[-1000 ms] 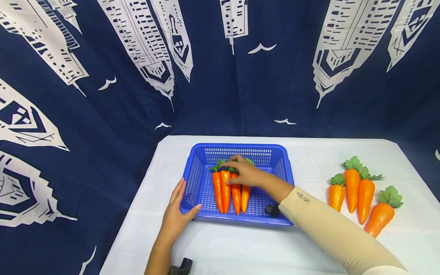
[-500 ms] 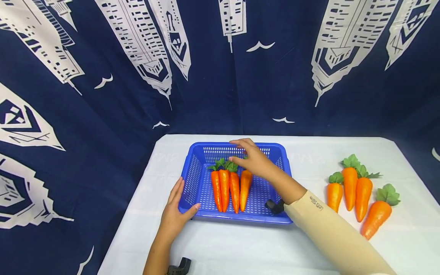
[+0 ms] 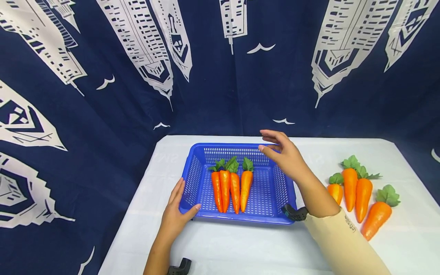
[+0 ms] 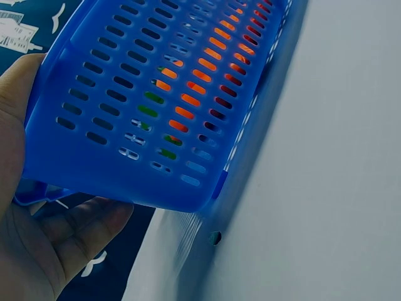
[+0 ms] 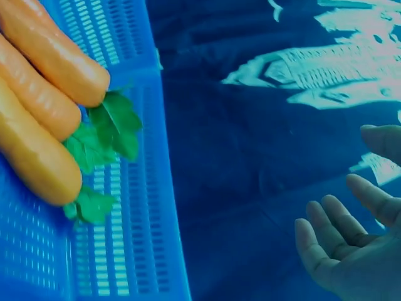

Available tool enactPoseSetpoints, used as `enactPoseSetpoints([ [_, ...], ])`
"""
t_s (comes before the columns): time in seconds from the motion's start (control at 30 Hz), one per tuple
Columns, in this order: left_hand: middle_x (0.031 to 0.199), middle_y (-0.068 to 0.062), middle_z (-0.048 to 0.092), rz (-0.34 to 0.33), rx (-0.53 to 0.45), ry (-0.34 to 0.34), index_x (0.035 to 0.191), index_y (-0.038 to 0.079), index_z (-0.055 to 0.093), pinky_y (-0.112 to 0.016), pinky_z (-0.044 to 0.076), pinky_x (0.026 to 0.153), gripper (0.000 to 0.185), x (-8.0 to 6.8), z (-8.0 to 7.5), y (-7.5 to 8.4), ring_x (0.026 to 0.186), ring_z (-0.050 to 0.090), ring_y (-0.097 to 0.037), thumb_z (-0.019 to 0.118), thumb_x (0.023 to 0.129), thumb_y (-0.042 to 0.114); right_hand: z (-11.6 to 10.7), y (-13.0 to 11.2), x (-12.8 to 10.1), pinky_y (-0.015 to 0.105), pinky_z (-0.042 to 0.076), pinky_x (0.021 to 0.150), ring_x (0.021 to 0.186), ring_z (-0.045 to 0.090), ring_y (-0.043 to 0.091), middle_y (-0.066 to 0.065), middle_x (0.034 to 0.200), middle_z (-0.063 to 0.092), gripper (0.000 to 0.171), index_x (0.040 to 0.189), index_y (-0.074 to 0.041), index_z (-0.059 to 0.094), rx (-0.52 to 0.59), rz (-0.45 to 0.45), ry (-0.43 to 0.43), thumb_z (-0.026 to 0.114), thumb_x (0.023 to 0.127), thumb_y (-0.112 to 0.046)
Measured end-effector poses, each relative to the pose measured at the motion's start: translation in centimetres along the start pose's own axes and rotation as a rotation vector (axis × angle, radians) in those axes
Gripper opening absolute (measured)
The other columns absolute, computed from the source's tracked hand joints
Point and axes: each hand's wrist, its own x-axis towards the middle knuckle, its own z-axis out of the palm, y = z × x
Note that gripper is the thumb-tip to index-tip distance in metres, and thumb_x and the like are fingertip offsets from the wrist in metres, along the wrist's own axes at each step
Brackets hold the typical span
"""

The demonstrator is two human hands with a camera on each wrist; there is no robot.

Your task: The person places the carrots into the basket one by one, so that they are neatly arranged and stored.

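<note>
In the head view, my left hand [image 3: 174, 214] rests at the near left corner of a blue plastic basket [image 3: 237, 218], fingers fairly straight along the left side and thumb at the front rim. The left wrist view shows the perforated basket wall [image 4: 119, 169] between thumb and fingers. Several orange carrots [image 3: 225, 191] with green leaves lie side by side in the basket, tips toward me. My right hand [image 3: 287, 154] is over the far right corner, fingers spread and holding nothing. In the right wrist view it is apart from the basket [image 5: 156, 188] and the carrots [image 5: 44, 150].
Several more carrots [image 3: 363, 198] lie on the white table [image 3: 247, 248] to the right of the basket, under and beyond the right forearm. A dark blue cloth [image 3: 223, 110] with white buildings hangs behind the table. Black straps with cameras [image 3: 295, 212] are on both wrists.
My right hand has let go of the rightmost carrot in the basket and moved up and right to the far right corner. The left hand stays at its corner.
</note>
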Motion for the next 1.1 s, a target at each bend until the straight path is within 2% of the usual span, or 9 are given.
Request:
enactPoseSetpoints([
  [0.13,0.170,0.011,0.015,-0.003,0.008,-0.007,0.162,0.026,0.024,-0.065,0.023,0.121,0.097,0.0,0.1,0.0,0.158,0.017,-0.032,0.080,0.085,0.045,-1.2,0.7,-1.8,0.034,0.046,0.109,0.138,0.052,0.030,0.010,0.149,0.049,0.054,0.149,-0.018,0.049,-0.045,0.048,0.083,0.065,0.100,-0.031],
  [0.3,0.171,0.008,0.015,-0.007,0.023,-0.007,0.162,0.025,0.023,-0.066,0.022,0.120,0.096,0.0,0.1,0.0,0.158,0.017,-0.033,0.078,0.086,0.047,-2.3,1.9,-3.8,0.010,0.046,0.100,0.137,0.052,0.031,0.009,0.150,0.049,0.056,0.151,-0.018,0.048,-0.059,0.091,0.159,0.065,0.099,-0.033],
  [0.4,0.171,0.007,0.015,-0.012,0.027,-0.013,0.162,0.025,0.023,-0.066,0.022,0.120,0.097,-0.1,0.1,0.0,0.158,0.016,-0.033,0.077,0.086,0.049,-3.0,2.7,-4.9,0.003,0.045,0.092,0.135,0.053,0.034,0.010,0.149,0.050,0.055,0.150,-0.018,0.049,-0.054,0.117,0.203,0.064,0.100,-0.032],
  [0.47,0.171,0.006,0.015,-0.012,0.033,-0.013,0.162,0.026,0.023,-0.066,0.022,0.120,0.097,-0.1,0.1,0.0,0.158,0.016,-0.033,0.077,0.086,0.050,-3.5,3.1,-5.5,0.003,0.046,0.091,0.133,0.055,0.035,0.011,0.149,0.049,0.055,0.151,-0.019,0.048,-0.057,0.150,0.229,0.063,0.100,-0.033],
  [0.6,0.171,0.008,0.015,-0.011,0.034,-0.012,0.162,0.026,0.023,-0.066,0.022,0.120,0.097,-0.1,0.1,0.1,0.158,0.016,-0.032,0.077,0.086,0.050,-4.4,4.0,-6.6,0.010,0.050,0.093,0.132,0.055,0.036,0.011,0.150,0.046,0.055,0.153,-0.021,0.046,-0.089,0.221,0.284,0.060,0.101,-0.037],
  [0.73,0.171,0.008,0.015,0.001,0.024,-0.008,0.162,0.025,0.023,-0.066,0.021,0.121,0.098,0.0,0.0,0.0,0.158,0.016,-0.032,0.078,0.085,0.049,-5.1,4.8,-7.5,0.022,0.054,0.099,0.133,0.053,0.037,0.013,0.152,0.043,0.057,0.154,-0.022,0.044,-0.137,0.279,0.338,0.058,0.102,-0.039],
  [0.93,0.170,0.012,0.014,0.010,0.024,-0.004,0.162,0.025,0.023,-0.066,0.021,0.121,0.098,0.0,0.1,0.0,0.158,0.016,-0.031,0.078,0.085,0.049,-5.5,6.4,-8.9,0.050,0.044,0.113,0.140,0.045,0.042,0.016,0.158,0.036,0.061,0.157,-0.018,0.038,-0.132,0.370,0.368,0.057,0.102,-0.038],
  [1.0,0.170,0.012,0.014,0.010,0.026,-0.004,0.162,0.025,0.023,-0.066,0.021,0.121,0.098,0.0,0.1,0.0,0.158,0.016,-0.031,0.078,0.085,0.050,-5.7,7.0,-9.4,0.059,0.041,0.112,0.141,0.043,0.045,0.017,0.160,0.034,0.063,0.158,-0.018,0.036,-0.121,0.398,0.367,0.057,0.102,-0.039],
  [1.1,0.171,0.009,0.015,0.011,0.028,-0.001,0.162,0.024,0.023,-0.066,0.021,0.121,0.098,0.0,0.1,0.0,0.158,0.017,-0.032,0.078,0.085,0.049,-5.8,7.8,-10.1,0.064,0.039,0.111,0.141,0.041,0.048,0.019,0.160,0.033,0.066,0.159,-0.017,0.033,-0.127,0.429,0.360,0.057,0.102,-0.041],
])
